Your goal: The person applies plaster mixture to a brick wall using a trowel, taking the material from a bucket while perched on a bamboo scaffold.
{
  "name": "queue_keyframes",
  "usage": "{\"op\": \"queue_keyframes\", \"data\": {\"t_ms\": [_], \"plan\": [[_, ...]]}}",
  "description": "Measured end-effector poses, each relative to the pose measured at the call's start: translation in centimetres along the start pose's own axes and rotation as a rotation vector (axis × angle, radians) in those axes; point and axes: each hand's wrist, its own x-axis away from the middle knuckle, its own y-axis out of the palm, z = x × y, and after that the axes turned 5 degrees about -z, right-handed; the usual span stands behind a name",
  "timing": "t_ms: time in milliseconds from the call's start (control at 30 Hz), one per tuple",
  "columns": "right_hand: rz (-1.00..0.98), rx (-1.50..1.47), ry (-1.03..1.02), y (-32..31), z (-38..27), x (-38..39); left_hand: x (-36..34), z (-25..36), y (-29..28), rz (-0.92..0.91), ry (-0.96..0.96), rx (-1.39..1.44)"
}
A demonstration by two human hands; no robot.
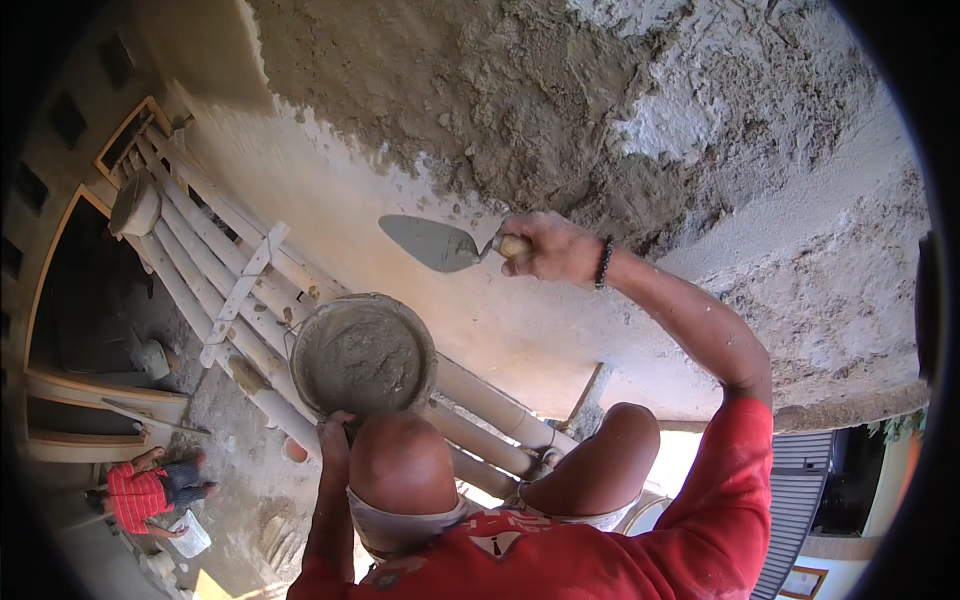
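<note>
My right hand [545, 245] grips the wooden handle of a trowel [430, 242], its grey-coated blade pointing left in front of the wall. Above it, rough grey mortar [470, 90] covers part of the pale wall [310, 170]. My left hand [335, 428] holds the near rim of a bucket [358, 355] of wet grey mortar beside my bent left knee, its fingers partly hidden. The bucket sits at the edge of the pole scaffold [210, 260].
A round basin [135, 205] rests at the scaffold's far end, near wood-framed openings. On the ground below left, a person in a striped red shirt [135, 495] is beside a white bucket [190, 533]. A corrugated metal panel [795, 510] stands at lower right.
</note>
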Motion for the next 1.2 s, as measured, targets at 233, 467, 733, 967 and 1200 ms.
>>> {"op": "queue_keyframes", "data": {"t_ms": [233, 467, 733, 967, 1200], "plan": [[-0.068, 0.486, 0.215, 8.2, 0.7, 3.2, 4.8, 10.9, 5.7, 0.160, -0.325, 0.085], [-0.009, 0.778, 0.071, 8.1, -0.2, 4.3, 3.0, 9.6, 5.5, -0.236, -0.359, -0.018], [-0.107, 0.951, 0.094, 11.7, 3.1, 6.8, 1.6, 8.4, 12.3, -0.559, -0.081, -0.168], [-0.415, 0.327, 0.228, 18.7, 4.5, 9.3, 3.5, 8.5, 15.3, -0.406, -0.456, -0.055], [-0.313, 0.017, 0.193, 18.3, 5.0, 11.4, 4.0, 8.7, 14.3, -0.425, -0.368, -0.082]]}}
